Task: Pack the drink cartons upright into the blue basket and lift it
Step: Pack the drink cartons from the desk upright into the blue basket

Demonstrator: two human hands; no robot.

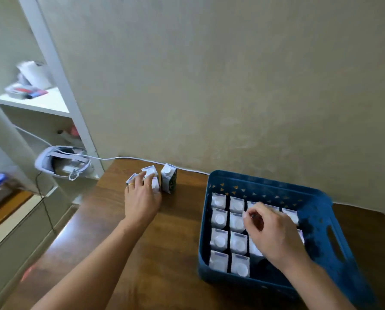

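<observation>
The blue basket stands on the right of the wooden table. Several white-capped drink cartons stand upright in rows inside it. My right hand is inside the basket, fingers curled over a carton in the third column; whether it grips that carton is unclear. At the table's far edge a small group of cartons stands, with one carton apart to the right. My left hand reaches over the group, fingers spread on the carton tops.
A white cable runs along the wall behind the table. To the left is a white shelf unit holding a white headset and small items. The beige wall is close behind the basket.
</observation>
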